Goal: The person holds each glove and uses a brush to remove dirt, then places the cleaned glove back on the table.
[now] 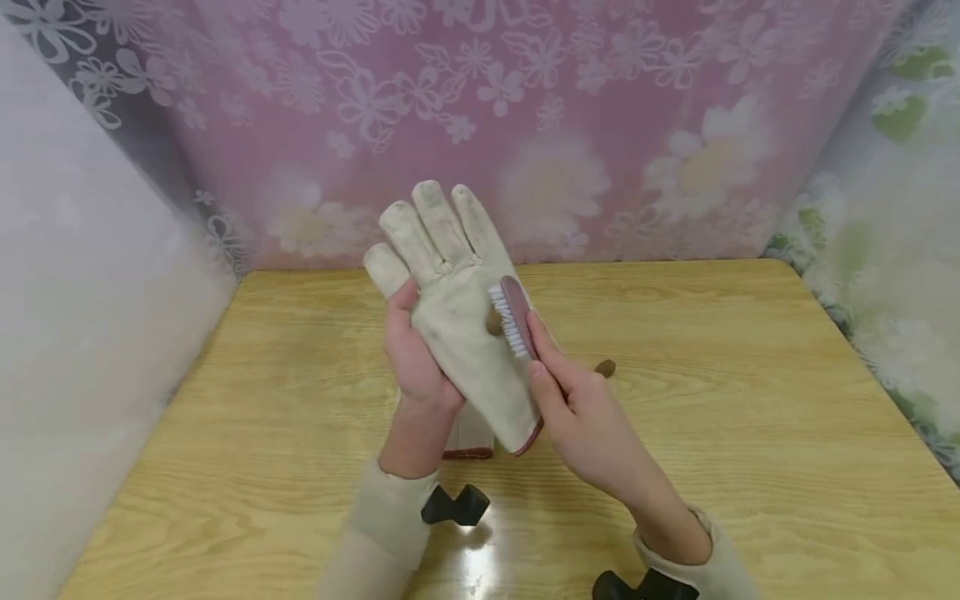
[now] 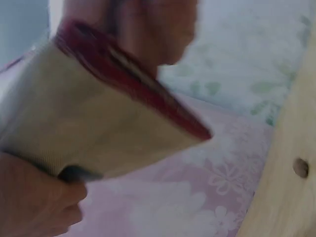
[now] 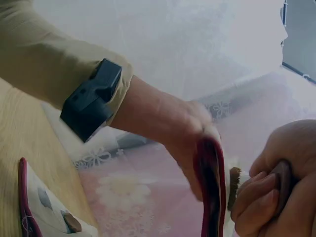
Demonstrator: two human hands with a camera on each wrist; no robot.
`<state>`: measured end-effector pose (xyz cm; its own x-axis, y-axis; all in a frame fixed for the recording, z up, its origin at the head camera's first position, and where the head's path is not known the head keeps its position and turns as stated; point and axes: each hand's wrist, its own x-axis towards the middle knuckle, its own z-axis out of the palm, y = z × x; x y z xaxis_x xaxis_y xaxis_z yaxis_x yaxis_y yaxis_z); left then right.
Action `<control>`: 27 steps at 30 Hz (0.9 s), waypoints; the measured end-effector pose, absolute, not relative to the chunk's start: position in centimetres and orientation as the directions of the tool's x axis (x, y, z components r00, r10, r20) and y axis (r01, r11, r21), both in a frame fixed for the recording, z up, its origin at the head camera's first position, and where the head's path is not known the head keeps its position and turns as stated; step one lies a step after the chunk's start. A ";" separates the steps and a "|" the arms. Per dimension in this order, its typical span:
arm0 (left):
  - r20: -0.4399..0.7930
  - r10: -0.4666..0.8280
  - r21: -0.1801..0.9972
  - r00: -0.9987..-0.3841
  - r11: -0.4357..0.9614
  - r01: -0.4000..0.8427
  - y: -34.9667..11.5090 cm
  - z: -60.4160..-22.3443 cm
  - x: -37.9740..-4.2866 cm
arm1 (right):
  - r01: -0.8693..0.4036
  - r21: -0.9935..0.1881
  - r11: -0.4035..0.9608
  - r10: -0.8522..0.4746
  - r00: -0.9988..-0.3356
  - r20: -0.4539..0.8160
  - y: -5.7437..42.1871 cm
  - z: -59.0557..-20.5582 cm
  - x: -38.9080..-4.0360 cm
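Observation:
My left hand [image 1: 423, 358] holds up a cream cloth work glove [image 1: 465, 325], thumb across its front near the glove's thumb. Its fingers point up and away, and its red-edged cuff [image 2: 143, 96] faces down toward me. In my right hand [image 1: 592, 425] is a small brush with a mauve back [image 1: 517, 304] and white bristles [image 1: 508, 325]. The bristles face the glove's palm, right beside a round brown spot [image 1: 493, 322]. Another cream glove [image 3: 44, 202] with a red hem lies on the table, mostly hidden behind the held one in the head view.
A light wood-grain table [image 1: 300, 400] spreads beneath both hands. One small brown oval thing [image 1: 605, 367] sits on it, right of the held glove. Pink floral cloth [image 1: 480, 108] hangs behind, and pale patterned sheets stand at both sides.

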<state>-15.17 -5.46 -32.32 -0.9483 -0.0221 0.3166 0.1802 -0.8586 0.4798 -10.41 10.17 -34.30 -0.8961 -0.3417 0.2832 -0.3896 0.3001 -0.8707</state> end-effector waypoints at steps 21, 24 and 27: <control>-0.040 0.349 0.717 -0.936 -0.643 -0.270 -7.5 -33.1 -16.4 | -0.625 -0.407 0.666 -0.454 -0.772 0.445 13.3 -32.8 -10.2; -0.052 0.348 0.743 -0.936 -0.612 -0.269 -7.3 -33.4 -16.3 | -0.621 -0.380 0.686 -0.459 -0.774 0.437 13.3 -32.6 -9.6; -0.036 0.395 0.799 -0.918 -0.540 -0.265 -6.4 -34.0 -15.9 | -0.603 -0.353 0.715 -0.404 -0.769 0.496 12.7 -32.9 -9.7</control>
